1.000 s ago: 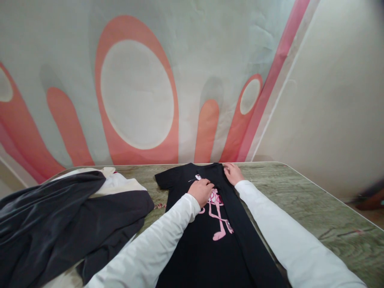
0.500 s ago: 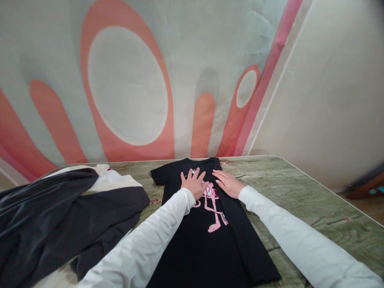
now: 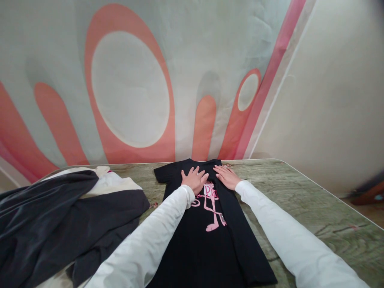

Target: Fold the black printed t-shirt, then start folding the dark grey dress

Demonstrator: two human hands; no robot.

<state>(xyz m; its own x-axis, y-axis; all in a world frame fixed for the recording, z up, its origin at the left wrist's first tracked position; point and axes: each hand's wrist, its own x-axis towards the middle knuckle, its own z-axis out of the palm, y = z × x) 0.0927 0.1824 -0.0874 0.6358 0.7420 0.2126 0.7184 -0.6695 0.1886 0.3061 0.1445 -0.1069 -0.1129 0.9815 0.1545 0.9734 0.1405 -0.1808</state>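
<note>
A black T-shirt (image 3: pixel 198 248) with a pink cartoon print lies spread on the table, its right side folded inward in a long strip. My left hand (image 3: pixel 194 180) rests flat on the chest of the shirt with fingers spread, covering the upper part of the print. My right hand (image 3: pixel 227 177) lies flat at the folded right edge near the collar, fingers stretched out. The left sleeve of the shirt points outward at the far side. Neither hand grips the cloth.
A heap of dark and white clothes (image 3: pixel 75 216) lies on the left of the wood-patterned table (image 3: pixel 297 196). Behind the far table edge hangs a printed backdrop (image 3: pixel 186 80) in grey and orange. A plain wall (image 3: pixel 336 100) stands at the right.
Both hands have shifted slightly toward the far end of the shirt, staying flat on it. The camera view has tilted a little. The shirt's fold looks the same.
</note>
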